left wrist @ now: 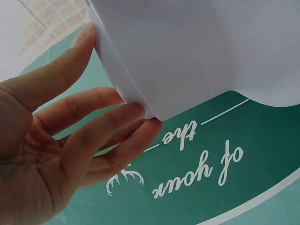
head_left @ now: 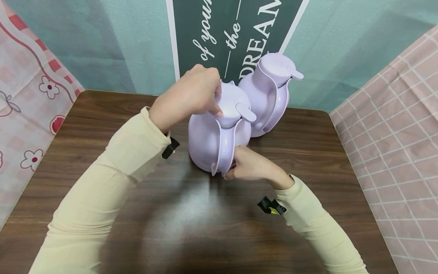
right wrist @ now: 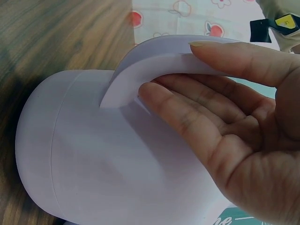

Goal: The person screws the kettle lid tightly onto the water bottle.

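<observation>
A pale lilac thermos jug (head_left: 202, 139) stands on the brown wood-grain table, its handle (head_left: 227, 148) facing me and its lid lever (head_left: 245, 112) pointing right. My left hand (head_left: 200, 91) holds the lid (head_left: 230, 99) from the left; in the left wrist view, the thumb and fingertips grip its rim from opposite sides. Lower down, my right hand (head_left: 251, 164) grips the handle. The right wrist view shows its thumb on the outer face and fingers (right wrist: 164, 96) reaching in behind. A second, matching thermos jug (head_left: 254, 97) stands behind and to the right, partly hidden.
A teal cloth backdrop (head_left: 137, 45) with a dark green lettered panel (head_left: 219, 23) rises right behind the jugs. A fruit-and-flower patterned cloth (head_left: 30, 102) borders the table (head_left: 301, 152) on the left, a pink grid-patterned one (head_left: 397, 152) on the right.
</observation>
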`<action>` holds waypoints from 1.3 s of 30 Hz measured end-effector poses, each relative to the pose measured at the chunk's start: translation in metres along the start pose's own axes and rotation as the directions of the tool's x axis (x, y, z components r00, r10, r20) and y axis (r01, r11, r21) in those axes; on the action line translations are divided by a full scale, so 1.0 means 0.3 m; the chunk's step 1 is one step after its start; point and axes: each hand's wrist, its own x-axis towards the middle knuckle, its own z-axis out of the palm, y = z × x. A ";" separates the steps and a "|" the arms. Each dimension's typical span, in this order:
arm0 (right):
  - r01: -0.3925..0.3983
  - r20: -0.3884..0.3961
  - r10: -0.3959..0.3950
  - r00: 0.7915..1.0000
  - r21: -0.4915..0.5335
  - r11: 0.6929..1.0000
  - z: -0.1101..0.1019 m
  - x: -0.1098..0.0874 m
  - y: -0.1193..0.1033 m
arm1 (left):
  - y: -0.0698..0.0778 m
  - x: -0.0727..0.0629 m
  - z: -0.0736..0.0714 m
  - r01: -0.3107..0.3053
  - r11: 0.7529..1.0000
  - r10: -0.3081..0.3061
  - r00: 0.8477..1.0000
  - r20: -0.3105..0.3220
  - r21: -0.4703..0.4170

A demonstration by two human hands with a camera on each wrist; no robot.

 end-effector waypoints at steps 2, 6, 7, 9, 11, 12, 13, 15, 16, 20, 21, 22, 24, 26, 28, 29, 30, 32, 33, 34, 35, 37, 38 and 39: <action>0.004 -0.002 -0.004 1.000 -0.003 1.000 0.000 0.001 0.000 | -0.003 0.002 -0.002 -0.015 1.000 0.015 1.000 0.000 0.010; 0.009 0.000 -0.009 1.000 0.001 1.000 0.001 0.002 0.002 | -0.011 0.006 -0.006 -0.036 0.999 0.036 0.999 0.005 0.012; 0.010 0.001 -0.010 1.000 0.004 1.000 0.001 0.002 0.002 | -0.013 0.007 -0.007 -0.038 0.999 0.038 0.999 0.009 0.007; 0.012 0.001 -0.012 1.000 0.011 1.000 0.002 0.004 0.004 | -0.016 0.010 -0.009 -0.038 0.999 0.038 0.999 0.020 -0.002; 0.010 -0.005 -0.010 1.000 0.009 1.000 0.003 0.005 0.006 | -0.019 0.013 -0.011 -0.035 0.999 0.035 0.999 0.030 -0.010; 0.010 -0.008 -0.010 1.000 0.006 1.000 0.004 0.005 0.006 | -0.020 0.014 -0.011 -0.036 0.999 0.036 0.999 0.034 -0.009; 0.008 -0.012 -0.008 1.000 0.003 1.000 0.005 0.005 0.007 | -0.021 0.016 -0.011 -0.036 0.999 0.036 0.999 0.037 -0.006; 0.010 -0.016 -0.010 1.000 -0.002 1.000 0.006 0.006 0.008 | -0.022 0.018 -0.011 -0.039 0.999 0.039 0.998 0.039 0.001; 0.008 -0.019 -0.009 1.000 -0.004 1.000 0.007 0.006 0.008 | -0.023 0.019 -0.010 -0.044 0.999 0.043 0.998 0.038 0.005; 0.005 -0.023 -0.005 1.000 -0.008 1.000 0.008 0.006 0.008 | -0.026 0.020 -0.011 -0.056 0.998 0.056 0.998 0.037 0.008; 0.002 -0.024 -0.002 1.000 -0.010 1.000 0.008 0.006 0.007 | -0.027 0.020 -0.011 -0.056 0.998 0.056 0.998 0.038 0.006; 0.000 -0.025 0.000 1.000 -0.012 1.000 0.008 0.006 0.007 | -0.028 0.020 -0.011 -0.056 0.998 0.056 0.998 0.039 0.003; -0.001 -0.025 0.001 1.000 -0.015 1.000 0.008 0.006 0.007 | -0.029 0.021 -0.012 -0.057 0.998 0.057 0.998 0.042 0.002; -0.002 -0.024 0.002 1.000 -0.015 1.000 0.007 0.006 0.006 | -0.030 0.022 -0.013 -0.061 0.998 0.061 0.997 0.045 0.004; -0.002 -0.023 0.001 1.000 -0.017 1.000 0.007 0.006 0.005 | -0.032 0.024 -0.014 -0.069 0.998 0.069 0.997 0.047 0.008; -0.002 -0.023 0.001 1.000 -0.018 1.000 0.007 0.006 0.005 | -0.033 0.025 -0.015 -0.072 0.997 0.072 0.996 0.048 0.010; 0.001 -0.021 -0.001 1.000 -0.016 1.000 0.007 0.006 0.006 | -0.034 0.025 -0.016 -0.077 0.997 0.076 0.996 0.048 0.012; 0.000 -0.021 -0.001 1.000 -0.018 1.000 0.007 0.006 0.004 | -0.037 0.026 -0.016 -0.082 0.997 0.081 0.996 0.048 0.009; 0.000 -0.021 -0.001 1.000 -0.020 1.000 0.007 0.006 0.003 | -0.038 0.026 -0.016 -0.082 0.997 0.081 0.996 0.048 0.008; -0.001 -0.021 0.000 1.000 -0.021 1.000 0.007 0.006 0.003 | -0.039 0.026 -0.017 -0.081 0.997 0.081 0.996 0.048 0.007; -0.003 -0.021 0.002 1.000 -0.022 1.000 0.006 0.007 0.003 | -0.040 0.026 -0.017 -0.082 0.997 0.081 0.996 0.048 0.007; -0.006 -0.022 0.005 1.000 -0.024 1.000 0.006 0.007 0.003 | -0.042 0.025 -0.016 -0.080 0.997 0.080 0.996 0.048 0.006; -0.006 -0.021 0.006 1.000 -0.021 1.000 0.006 0.007 0.003 | -0.043 0.025 -0.016 -0.080 0.997 0.079 0.996 0.048 0.008; -0.007 -0.020 0.007 1.000 -0.017 1.000 0.006 0.008 0.004 | -0.044 0.024 -0.016 -0.080 0.997 0.079 0.996 0.049 0.008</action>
